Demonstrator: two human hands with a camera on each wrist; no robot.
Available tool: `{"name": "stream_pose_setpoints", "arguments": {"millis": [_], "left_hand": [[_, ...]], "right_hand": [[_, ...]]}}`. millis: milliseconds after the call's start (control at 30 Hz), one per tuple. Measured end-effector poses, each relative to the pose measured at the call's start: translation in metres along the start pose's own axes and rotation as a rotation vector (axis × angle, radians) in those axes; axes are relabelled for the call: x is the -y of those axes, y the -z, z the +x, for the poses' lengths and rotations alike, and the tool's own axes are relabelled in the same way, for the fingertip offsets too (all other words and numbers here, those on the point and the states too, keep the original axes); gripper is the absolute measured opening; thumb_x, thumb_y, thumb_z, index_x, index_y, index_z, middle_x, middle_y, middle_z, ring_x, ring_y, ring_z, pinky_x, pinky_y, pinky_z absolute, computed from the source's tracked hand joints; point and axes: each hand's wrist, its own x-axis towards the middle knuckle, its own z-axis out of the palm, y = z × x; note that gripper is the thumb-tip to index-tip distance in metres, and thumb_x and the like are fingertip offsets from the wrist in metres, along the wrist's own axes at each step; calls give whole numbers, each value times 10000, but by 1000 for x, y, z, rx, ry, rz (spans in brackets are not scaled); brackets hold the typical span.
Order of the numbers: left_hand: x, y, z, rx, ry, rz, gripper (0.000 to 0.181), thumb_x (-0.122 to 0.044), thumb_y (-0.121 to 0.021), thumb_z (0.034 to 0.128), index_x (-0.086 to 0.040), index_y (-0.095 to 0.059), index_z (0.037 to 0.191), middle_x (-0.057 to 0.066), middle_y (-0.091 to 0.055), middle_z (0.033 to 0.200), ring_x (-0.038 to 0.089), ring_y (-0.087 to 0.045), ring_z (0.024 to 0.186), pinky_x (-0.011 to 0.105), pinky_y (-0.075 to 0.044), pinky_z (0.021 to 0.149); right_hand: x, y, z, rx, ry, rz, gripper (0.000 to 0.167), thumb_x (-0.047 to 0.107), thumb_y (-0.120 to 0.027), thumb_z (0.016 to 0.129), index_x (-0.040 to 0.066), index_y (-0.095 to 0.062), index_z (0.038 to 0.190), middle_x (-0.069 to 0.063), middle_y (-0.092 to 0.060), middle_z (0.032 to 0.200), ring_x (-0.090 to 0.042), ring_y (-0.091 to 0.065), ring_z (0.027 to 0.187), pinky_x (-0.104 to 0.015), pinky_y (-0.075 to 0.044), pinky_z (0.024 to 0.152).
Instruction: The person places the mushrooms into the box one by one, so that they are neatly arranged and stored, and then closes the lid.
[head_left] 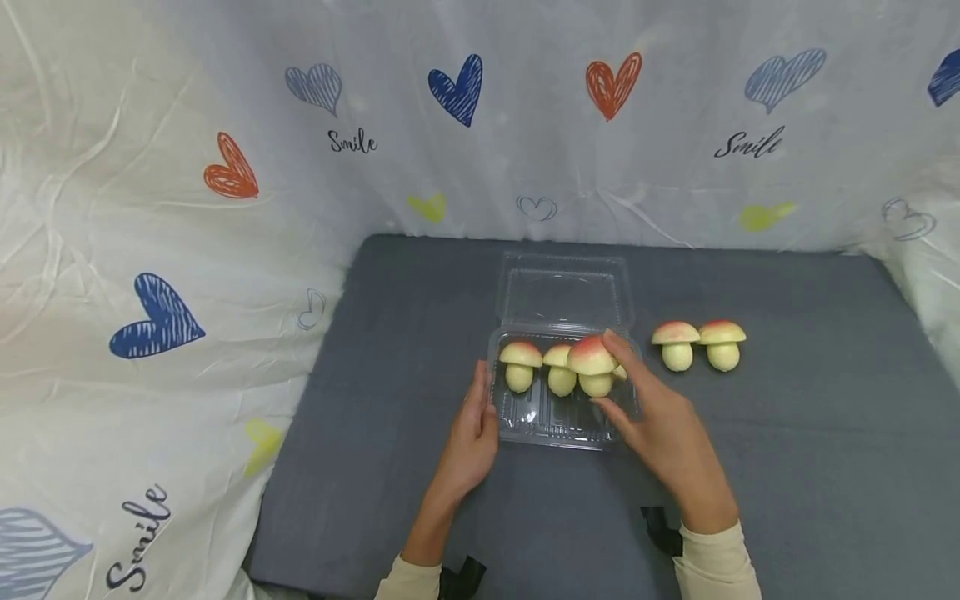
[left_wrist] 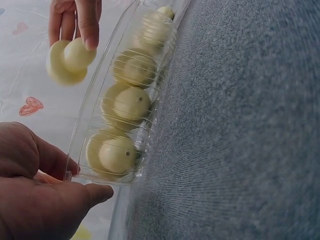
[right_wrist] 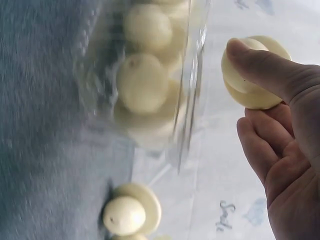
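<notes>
My right hand (head_left: 663, 425) pinches a mushroom-shaped piece (head_left: 591, 357) by cap and stem, above the right part of a clear plastic box (head_left: 555, 432). In the right wrist view that piece (right_wrist: 250, 75) is between thumb and fingers, apart from the box. Several similar pieces stand in a row inside, among them one at the left (head_left: 520, 357); the held one partly hides another in the head view. At the box's left side is my left hand (head_left: 468, 450); in the left wrist view its thumb and fingers hold the box's end wall (left_wrist: 105, 181).
Two more mushroom-shaped pieces, one nearer (head_left: 677, 335) and one farther right (head_left: 723, 335), stand side by side right of the box on the grey cloth (head_left: 810, 467). The box's lid (head_left: 564, 292) lies open at the back. Behind hangs a white curtain (head_left: 540, 158) with printed hearts.
</notes>
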Motion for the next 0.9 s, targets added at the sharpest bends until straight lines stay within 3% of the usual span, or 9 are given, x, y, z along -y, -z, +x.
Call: {"name": "stream_pose_setpoints", "arguments": {"millis": [33,100,300,533,733,800,900], "left_hand": [[0,0,0,-2,0,0,691,71,-363,1090,-29,-41,1694,152,-130,1762,250,-158,1615,408,-192,1266],[0,-1,0,-6,-7,-10,693,74,-364,1089,-34,-46,1695,143,-137,1762,251,-164,1615,411,-199,1266],[1,-2,2,-22,-28,-45,687,90,-351,1084,-19,-49,1691,129,-147,1760,244,-168,1614,392,-196,1266],[1,-1,-1,-31,-14,-77,693,94,-350,1082,-41,-54,1694,138,-146,1758,247,-167,1612,395,-192,1267],[1,0,0,-19,9,-90,695,65,-348,1097,-97,-45,1702,96,-131,1764,192,-157,1611,370,-190,1266],[1,0,0,-17,19,-93,686,50,-346,1105,-104,-49,1704,76,-137,1764,176,-163,1609,363,-198,1264],[1,-1,0,-23,30,-96,672,42,-352,1108,-86,-68,1703,61,-162,1761,165,-180,1604,348,-213,1258]], "right_hand": [[2,-2,0,11,6,4,995,66,-939,792,190,-429,1636,-10,-537,1594,-231,-699,697,-455,-585,680],[5,-6,2,33,17,15,989,81,-938,800,205,-428,1638,6,-536,1595,-233,-734,766,-440,-594,714],[16,-18,5,87,66,35,995,90,-931,813,213,-406,1649,26,-513,1613,-142,-656,599,-354,-562,622],[22,-34,7,155,112,54,988,58,-922,814,214,-411,1645,20,-533,1597,-230,-773,941,-405,-613,766],[27,-44,9,201,139,52,1011,36,-926,800,233,-411,1647,29,-544,1585,-178,-757,791,-356,-610,730],[28,-48,10,199,166,44,997,34,-934,785,217,-440,1631,21,-544,1586,-186,-758,804,-349,-611,737],[30,-53,9,196,208,26,977,44,-942,770,186,-467,1612,2,-528,1601,-205,-765,947,-345,-613,782]]}}
